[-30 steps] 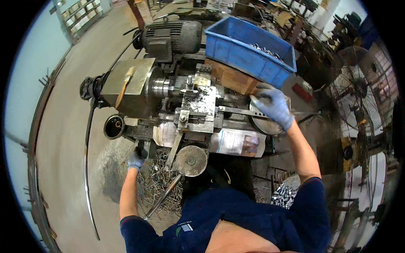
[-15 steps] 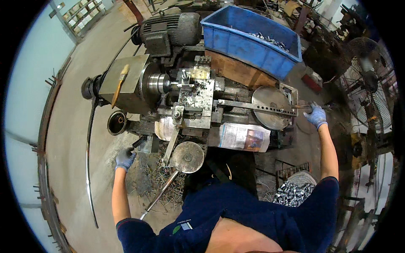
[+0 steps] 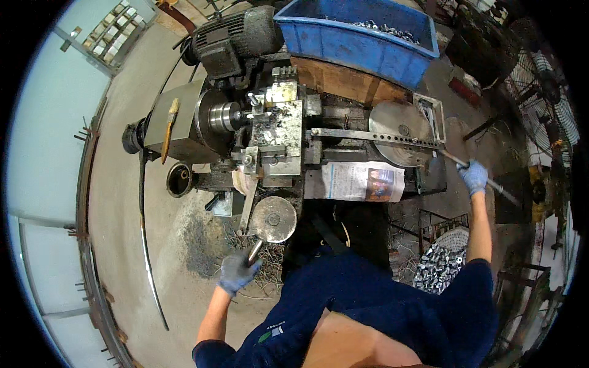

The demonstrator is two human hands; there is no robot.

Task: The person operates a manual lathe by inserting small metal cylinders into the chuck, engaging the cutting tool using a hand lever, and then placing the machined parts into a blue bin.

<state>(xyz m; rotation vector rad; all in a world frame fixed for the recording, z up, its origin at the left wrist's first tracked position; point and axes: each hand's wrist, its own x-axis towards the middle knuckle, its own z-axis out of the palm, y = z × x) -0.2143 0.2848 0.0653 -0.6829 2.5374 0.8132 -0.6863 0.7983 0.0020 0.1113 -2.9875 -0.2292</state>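
Note:
A lathe-like machine stands before me, with a round chuck (image 3: 224, 116) facing a cross slide (image 3: 277, 135) strewn with metal chips. Gloved in grey-blue, my left hand (image 3: 239, 273) is wrapped round a metal lever handle (image 3: 254, 251) that runs from the near round disc (image 3: 273, 219). My right hand (image 3: 473, 178), also gloved, grips a long rod lever (image 3: 453, 158) joined to the perforated flat bar (image 3: 392, 138) by the far round disc (image 3: 400, 122). A short black-handled lever (image 3: 212, 202) sits on the machine's left front, apart from my left hand.
Behind the slide stands a blue bin (image 3: 353, 46) with small metal parts, beside an electric motor (image 3: 236, 40). A brush (image 3: 170, 129) lies on the headstock. Newspaper (image 3: 362, 181) covers the bed's front. A basket of metal parts (image 3: 438, 264) and a fan (image 3: 540, 92) are at right.
My left hand has left the black-handled lever and come right and nearer, onto the metal lever handle. My right hand has swung the rod lever toward me.

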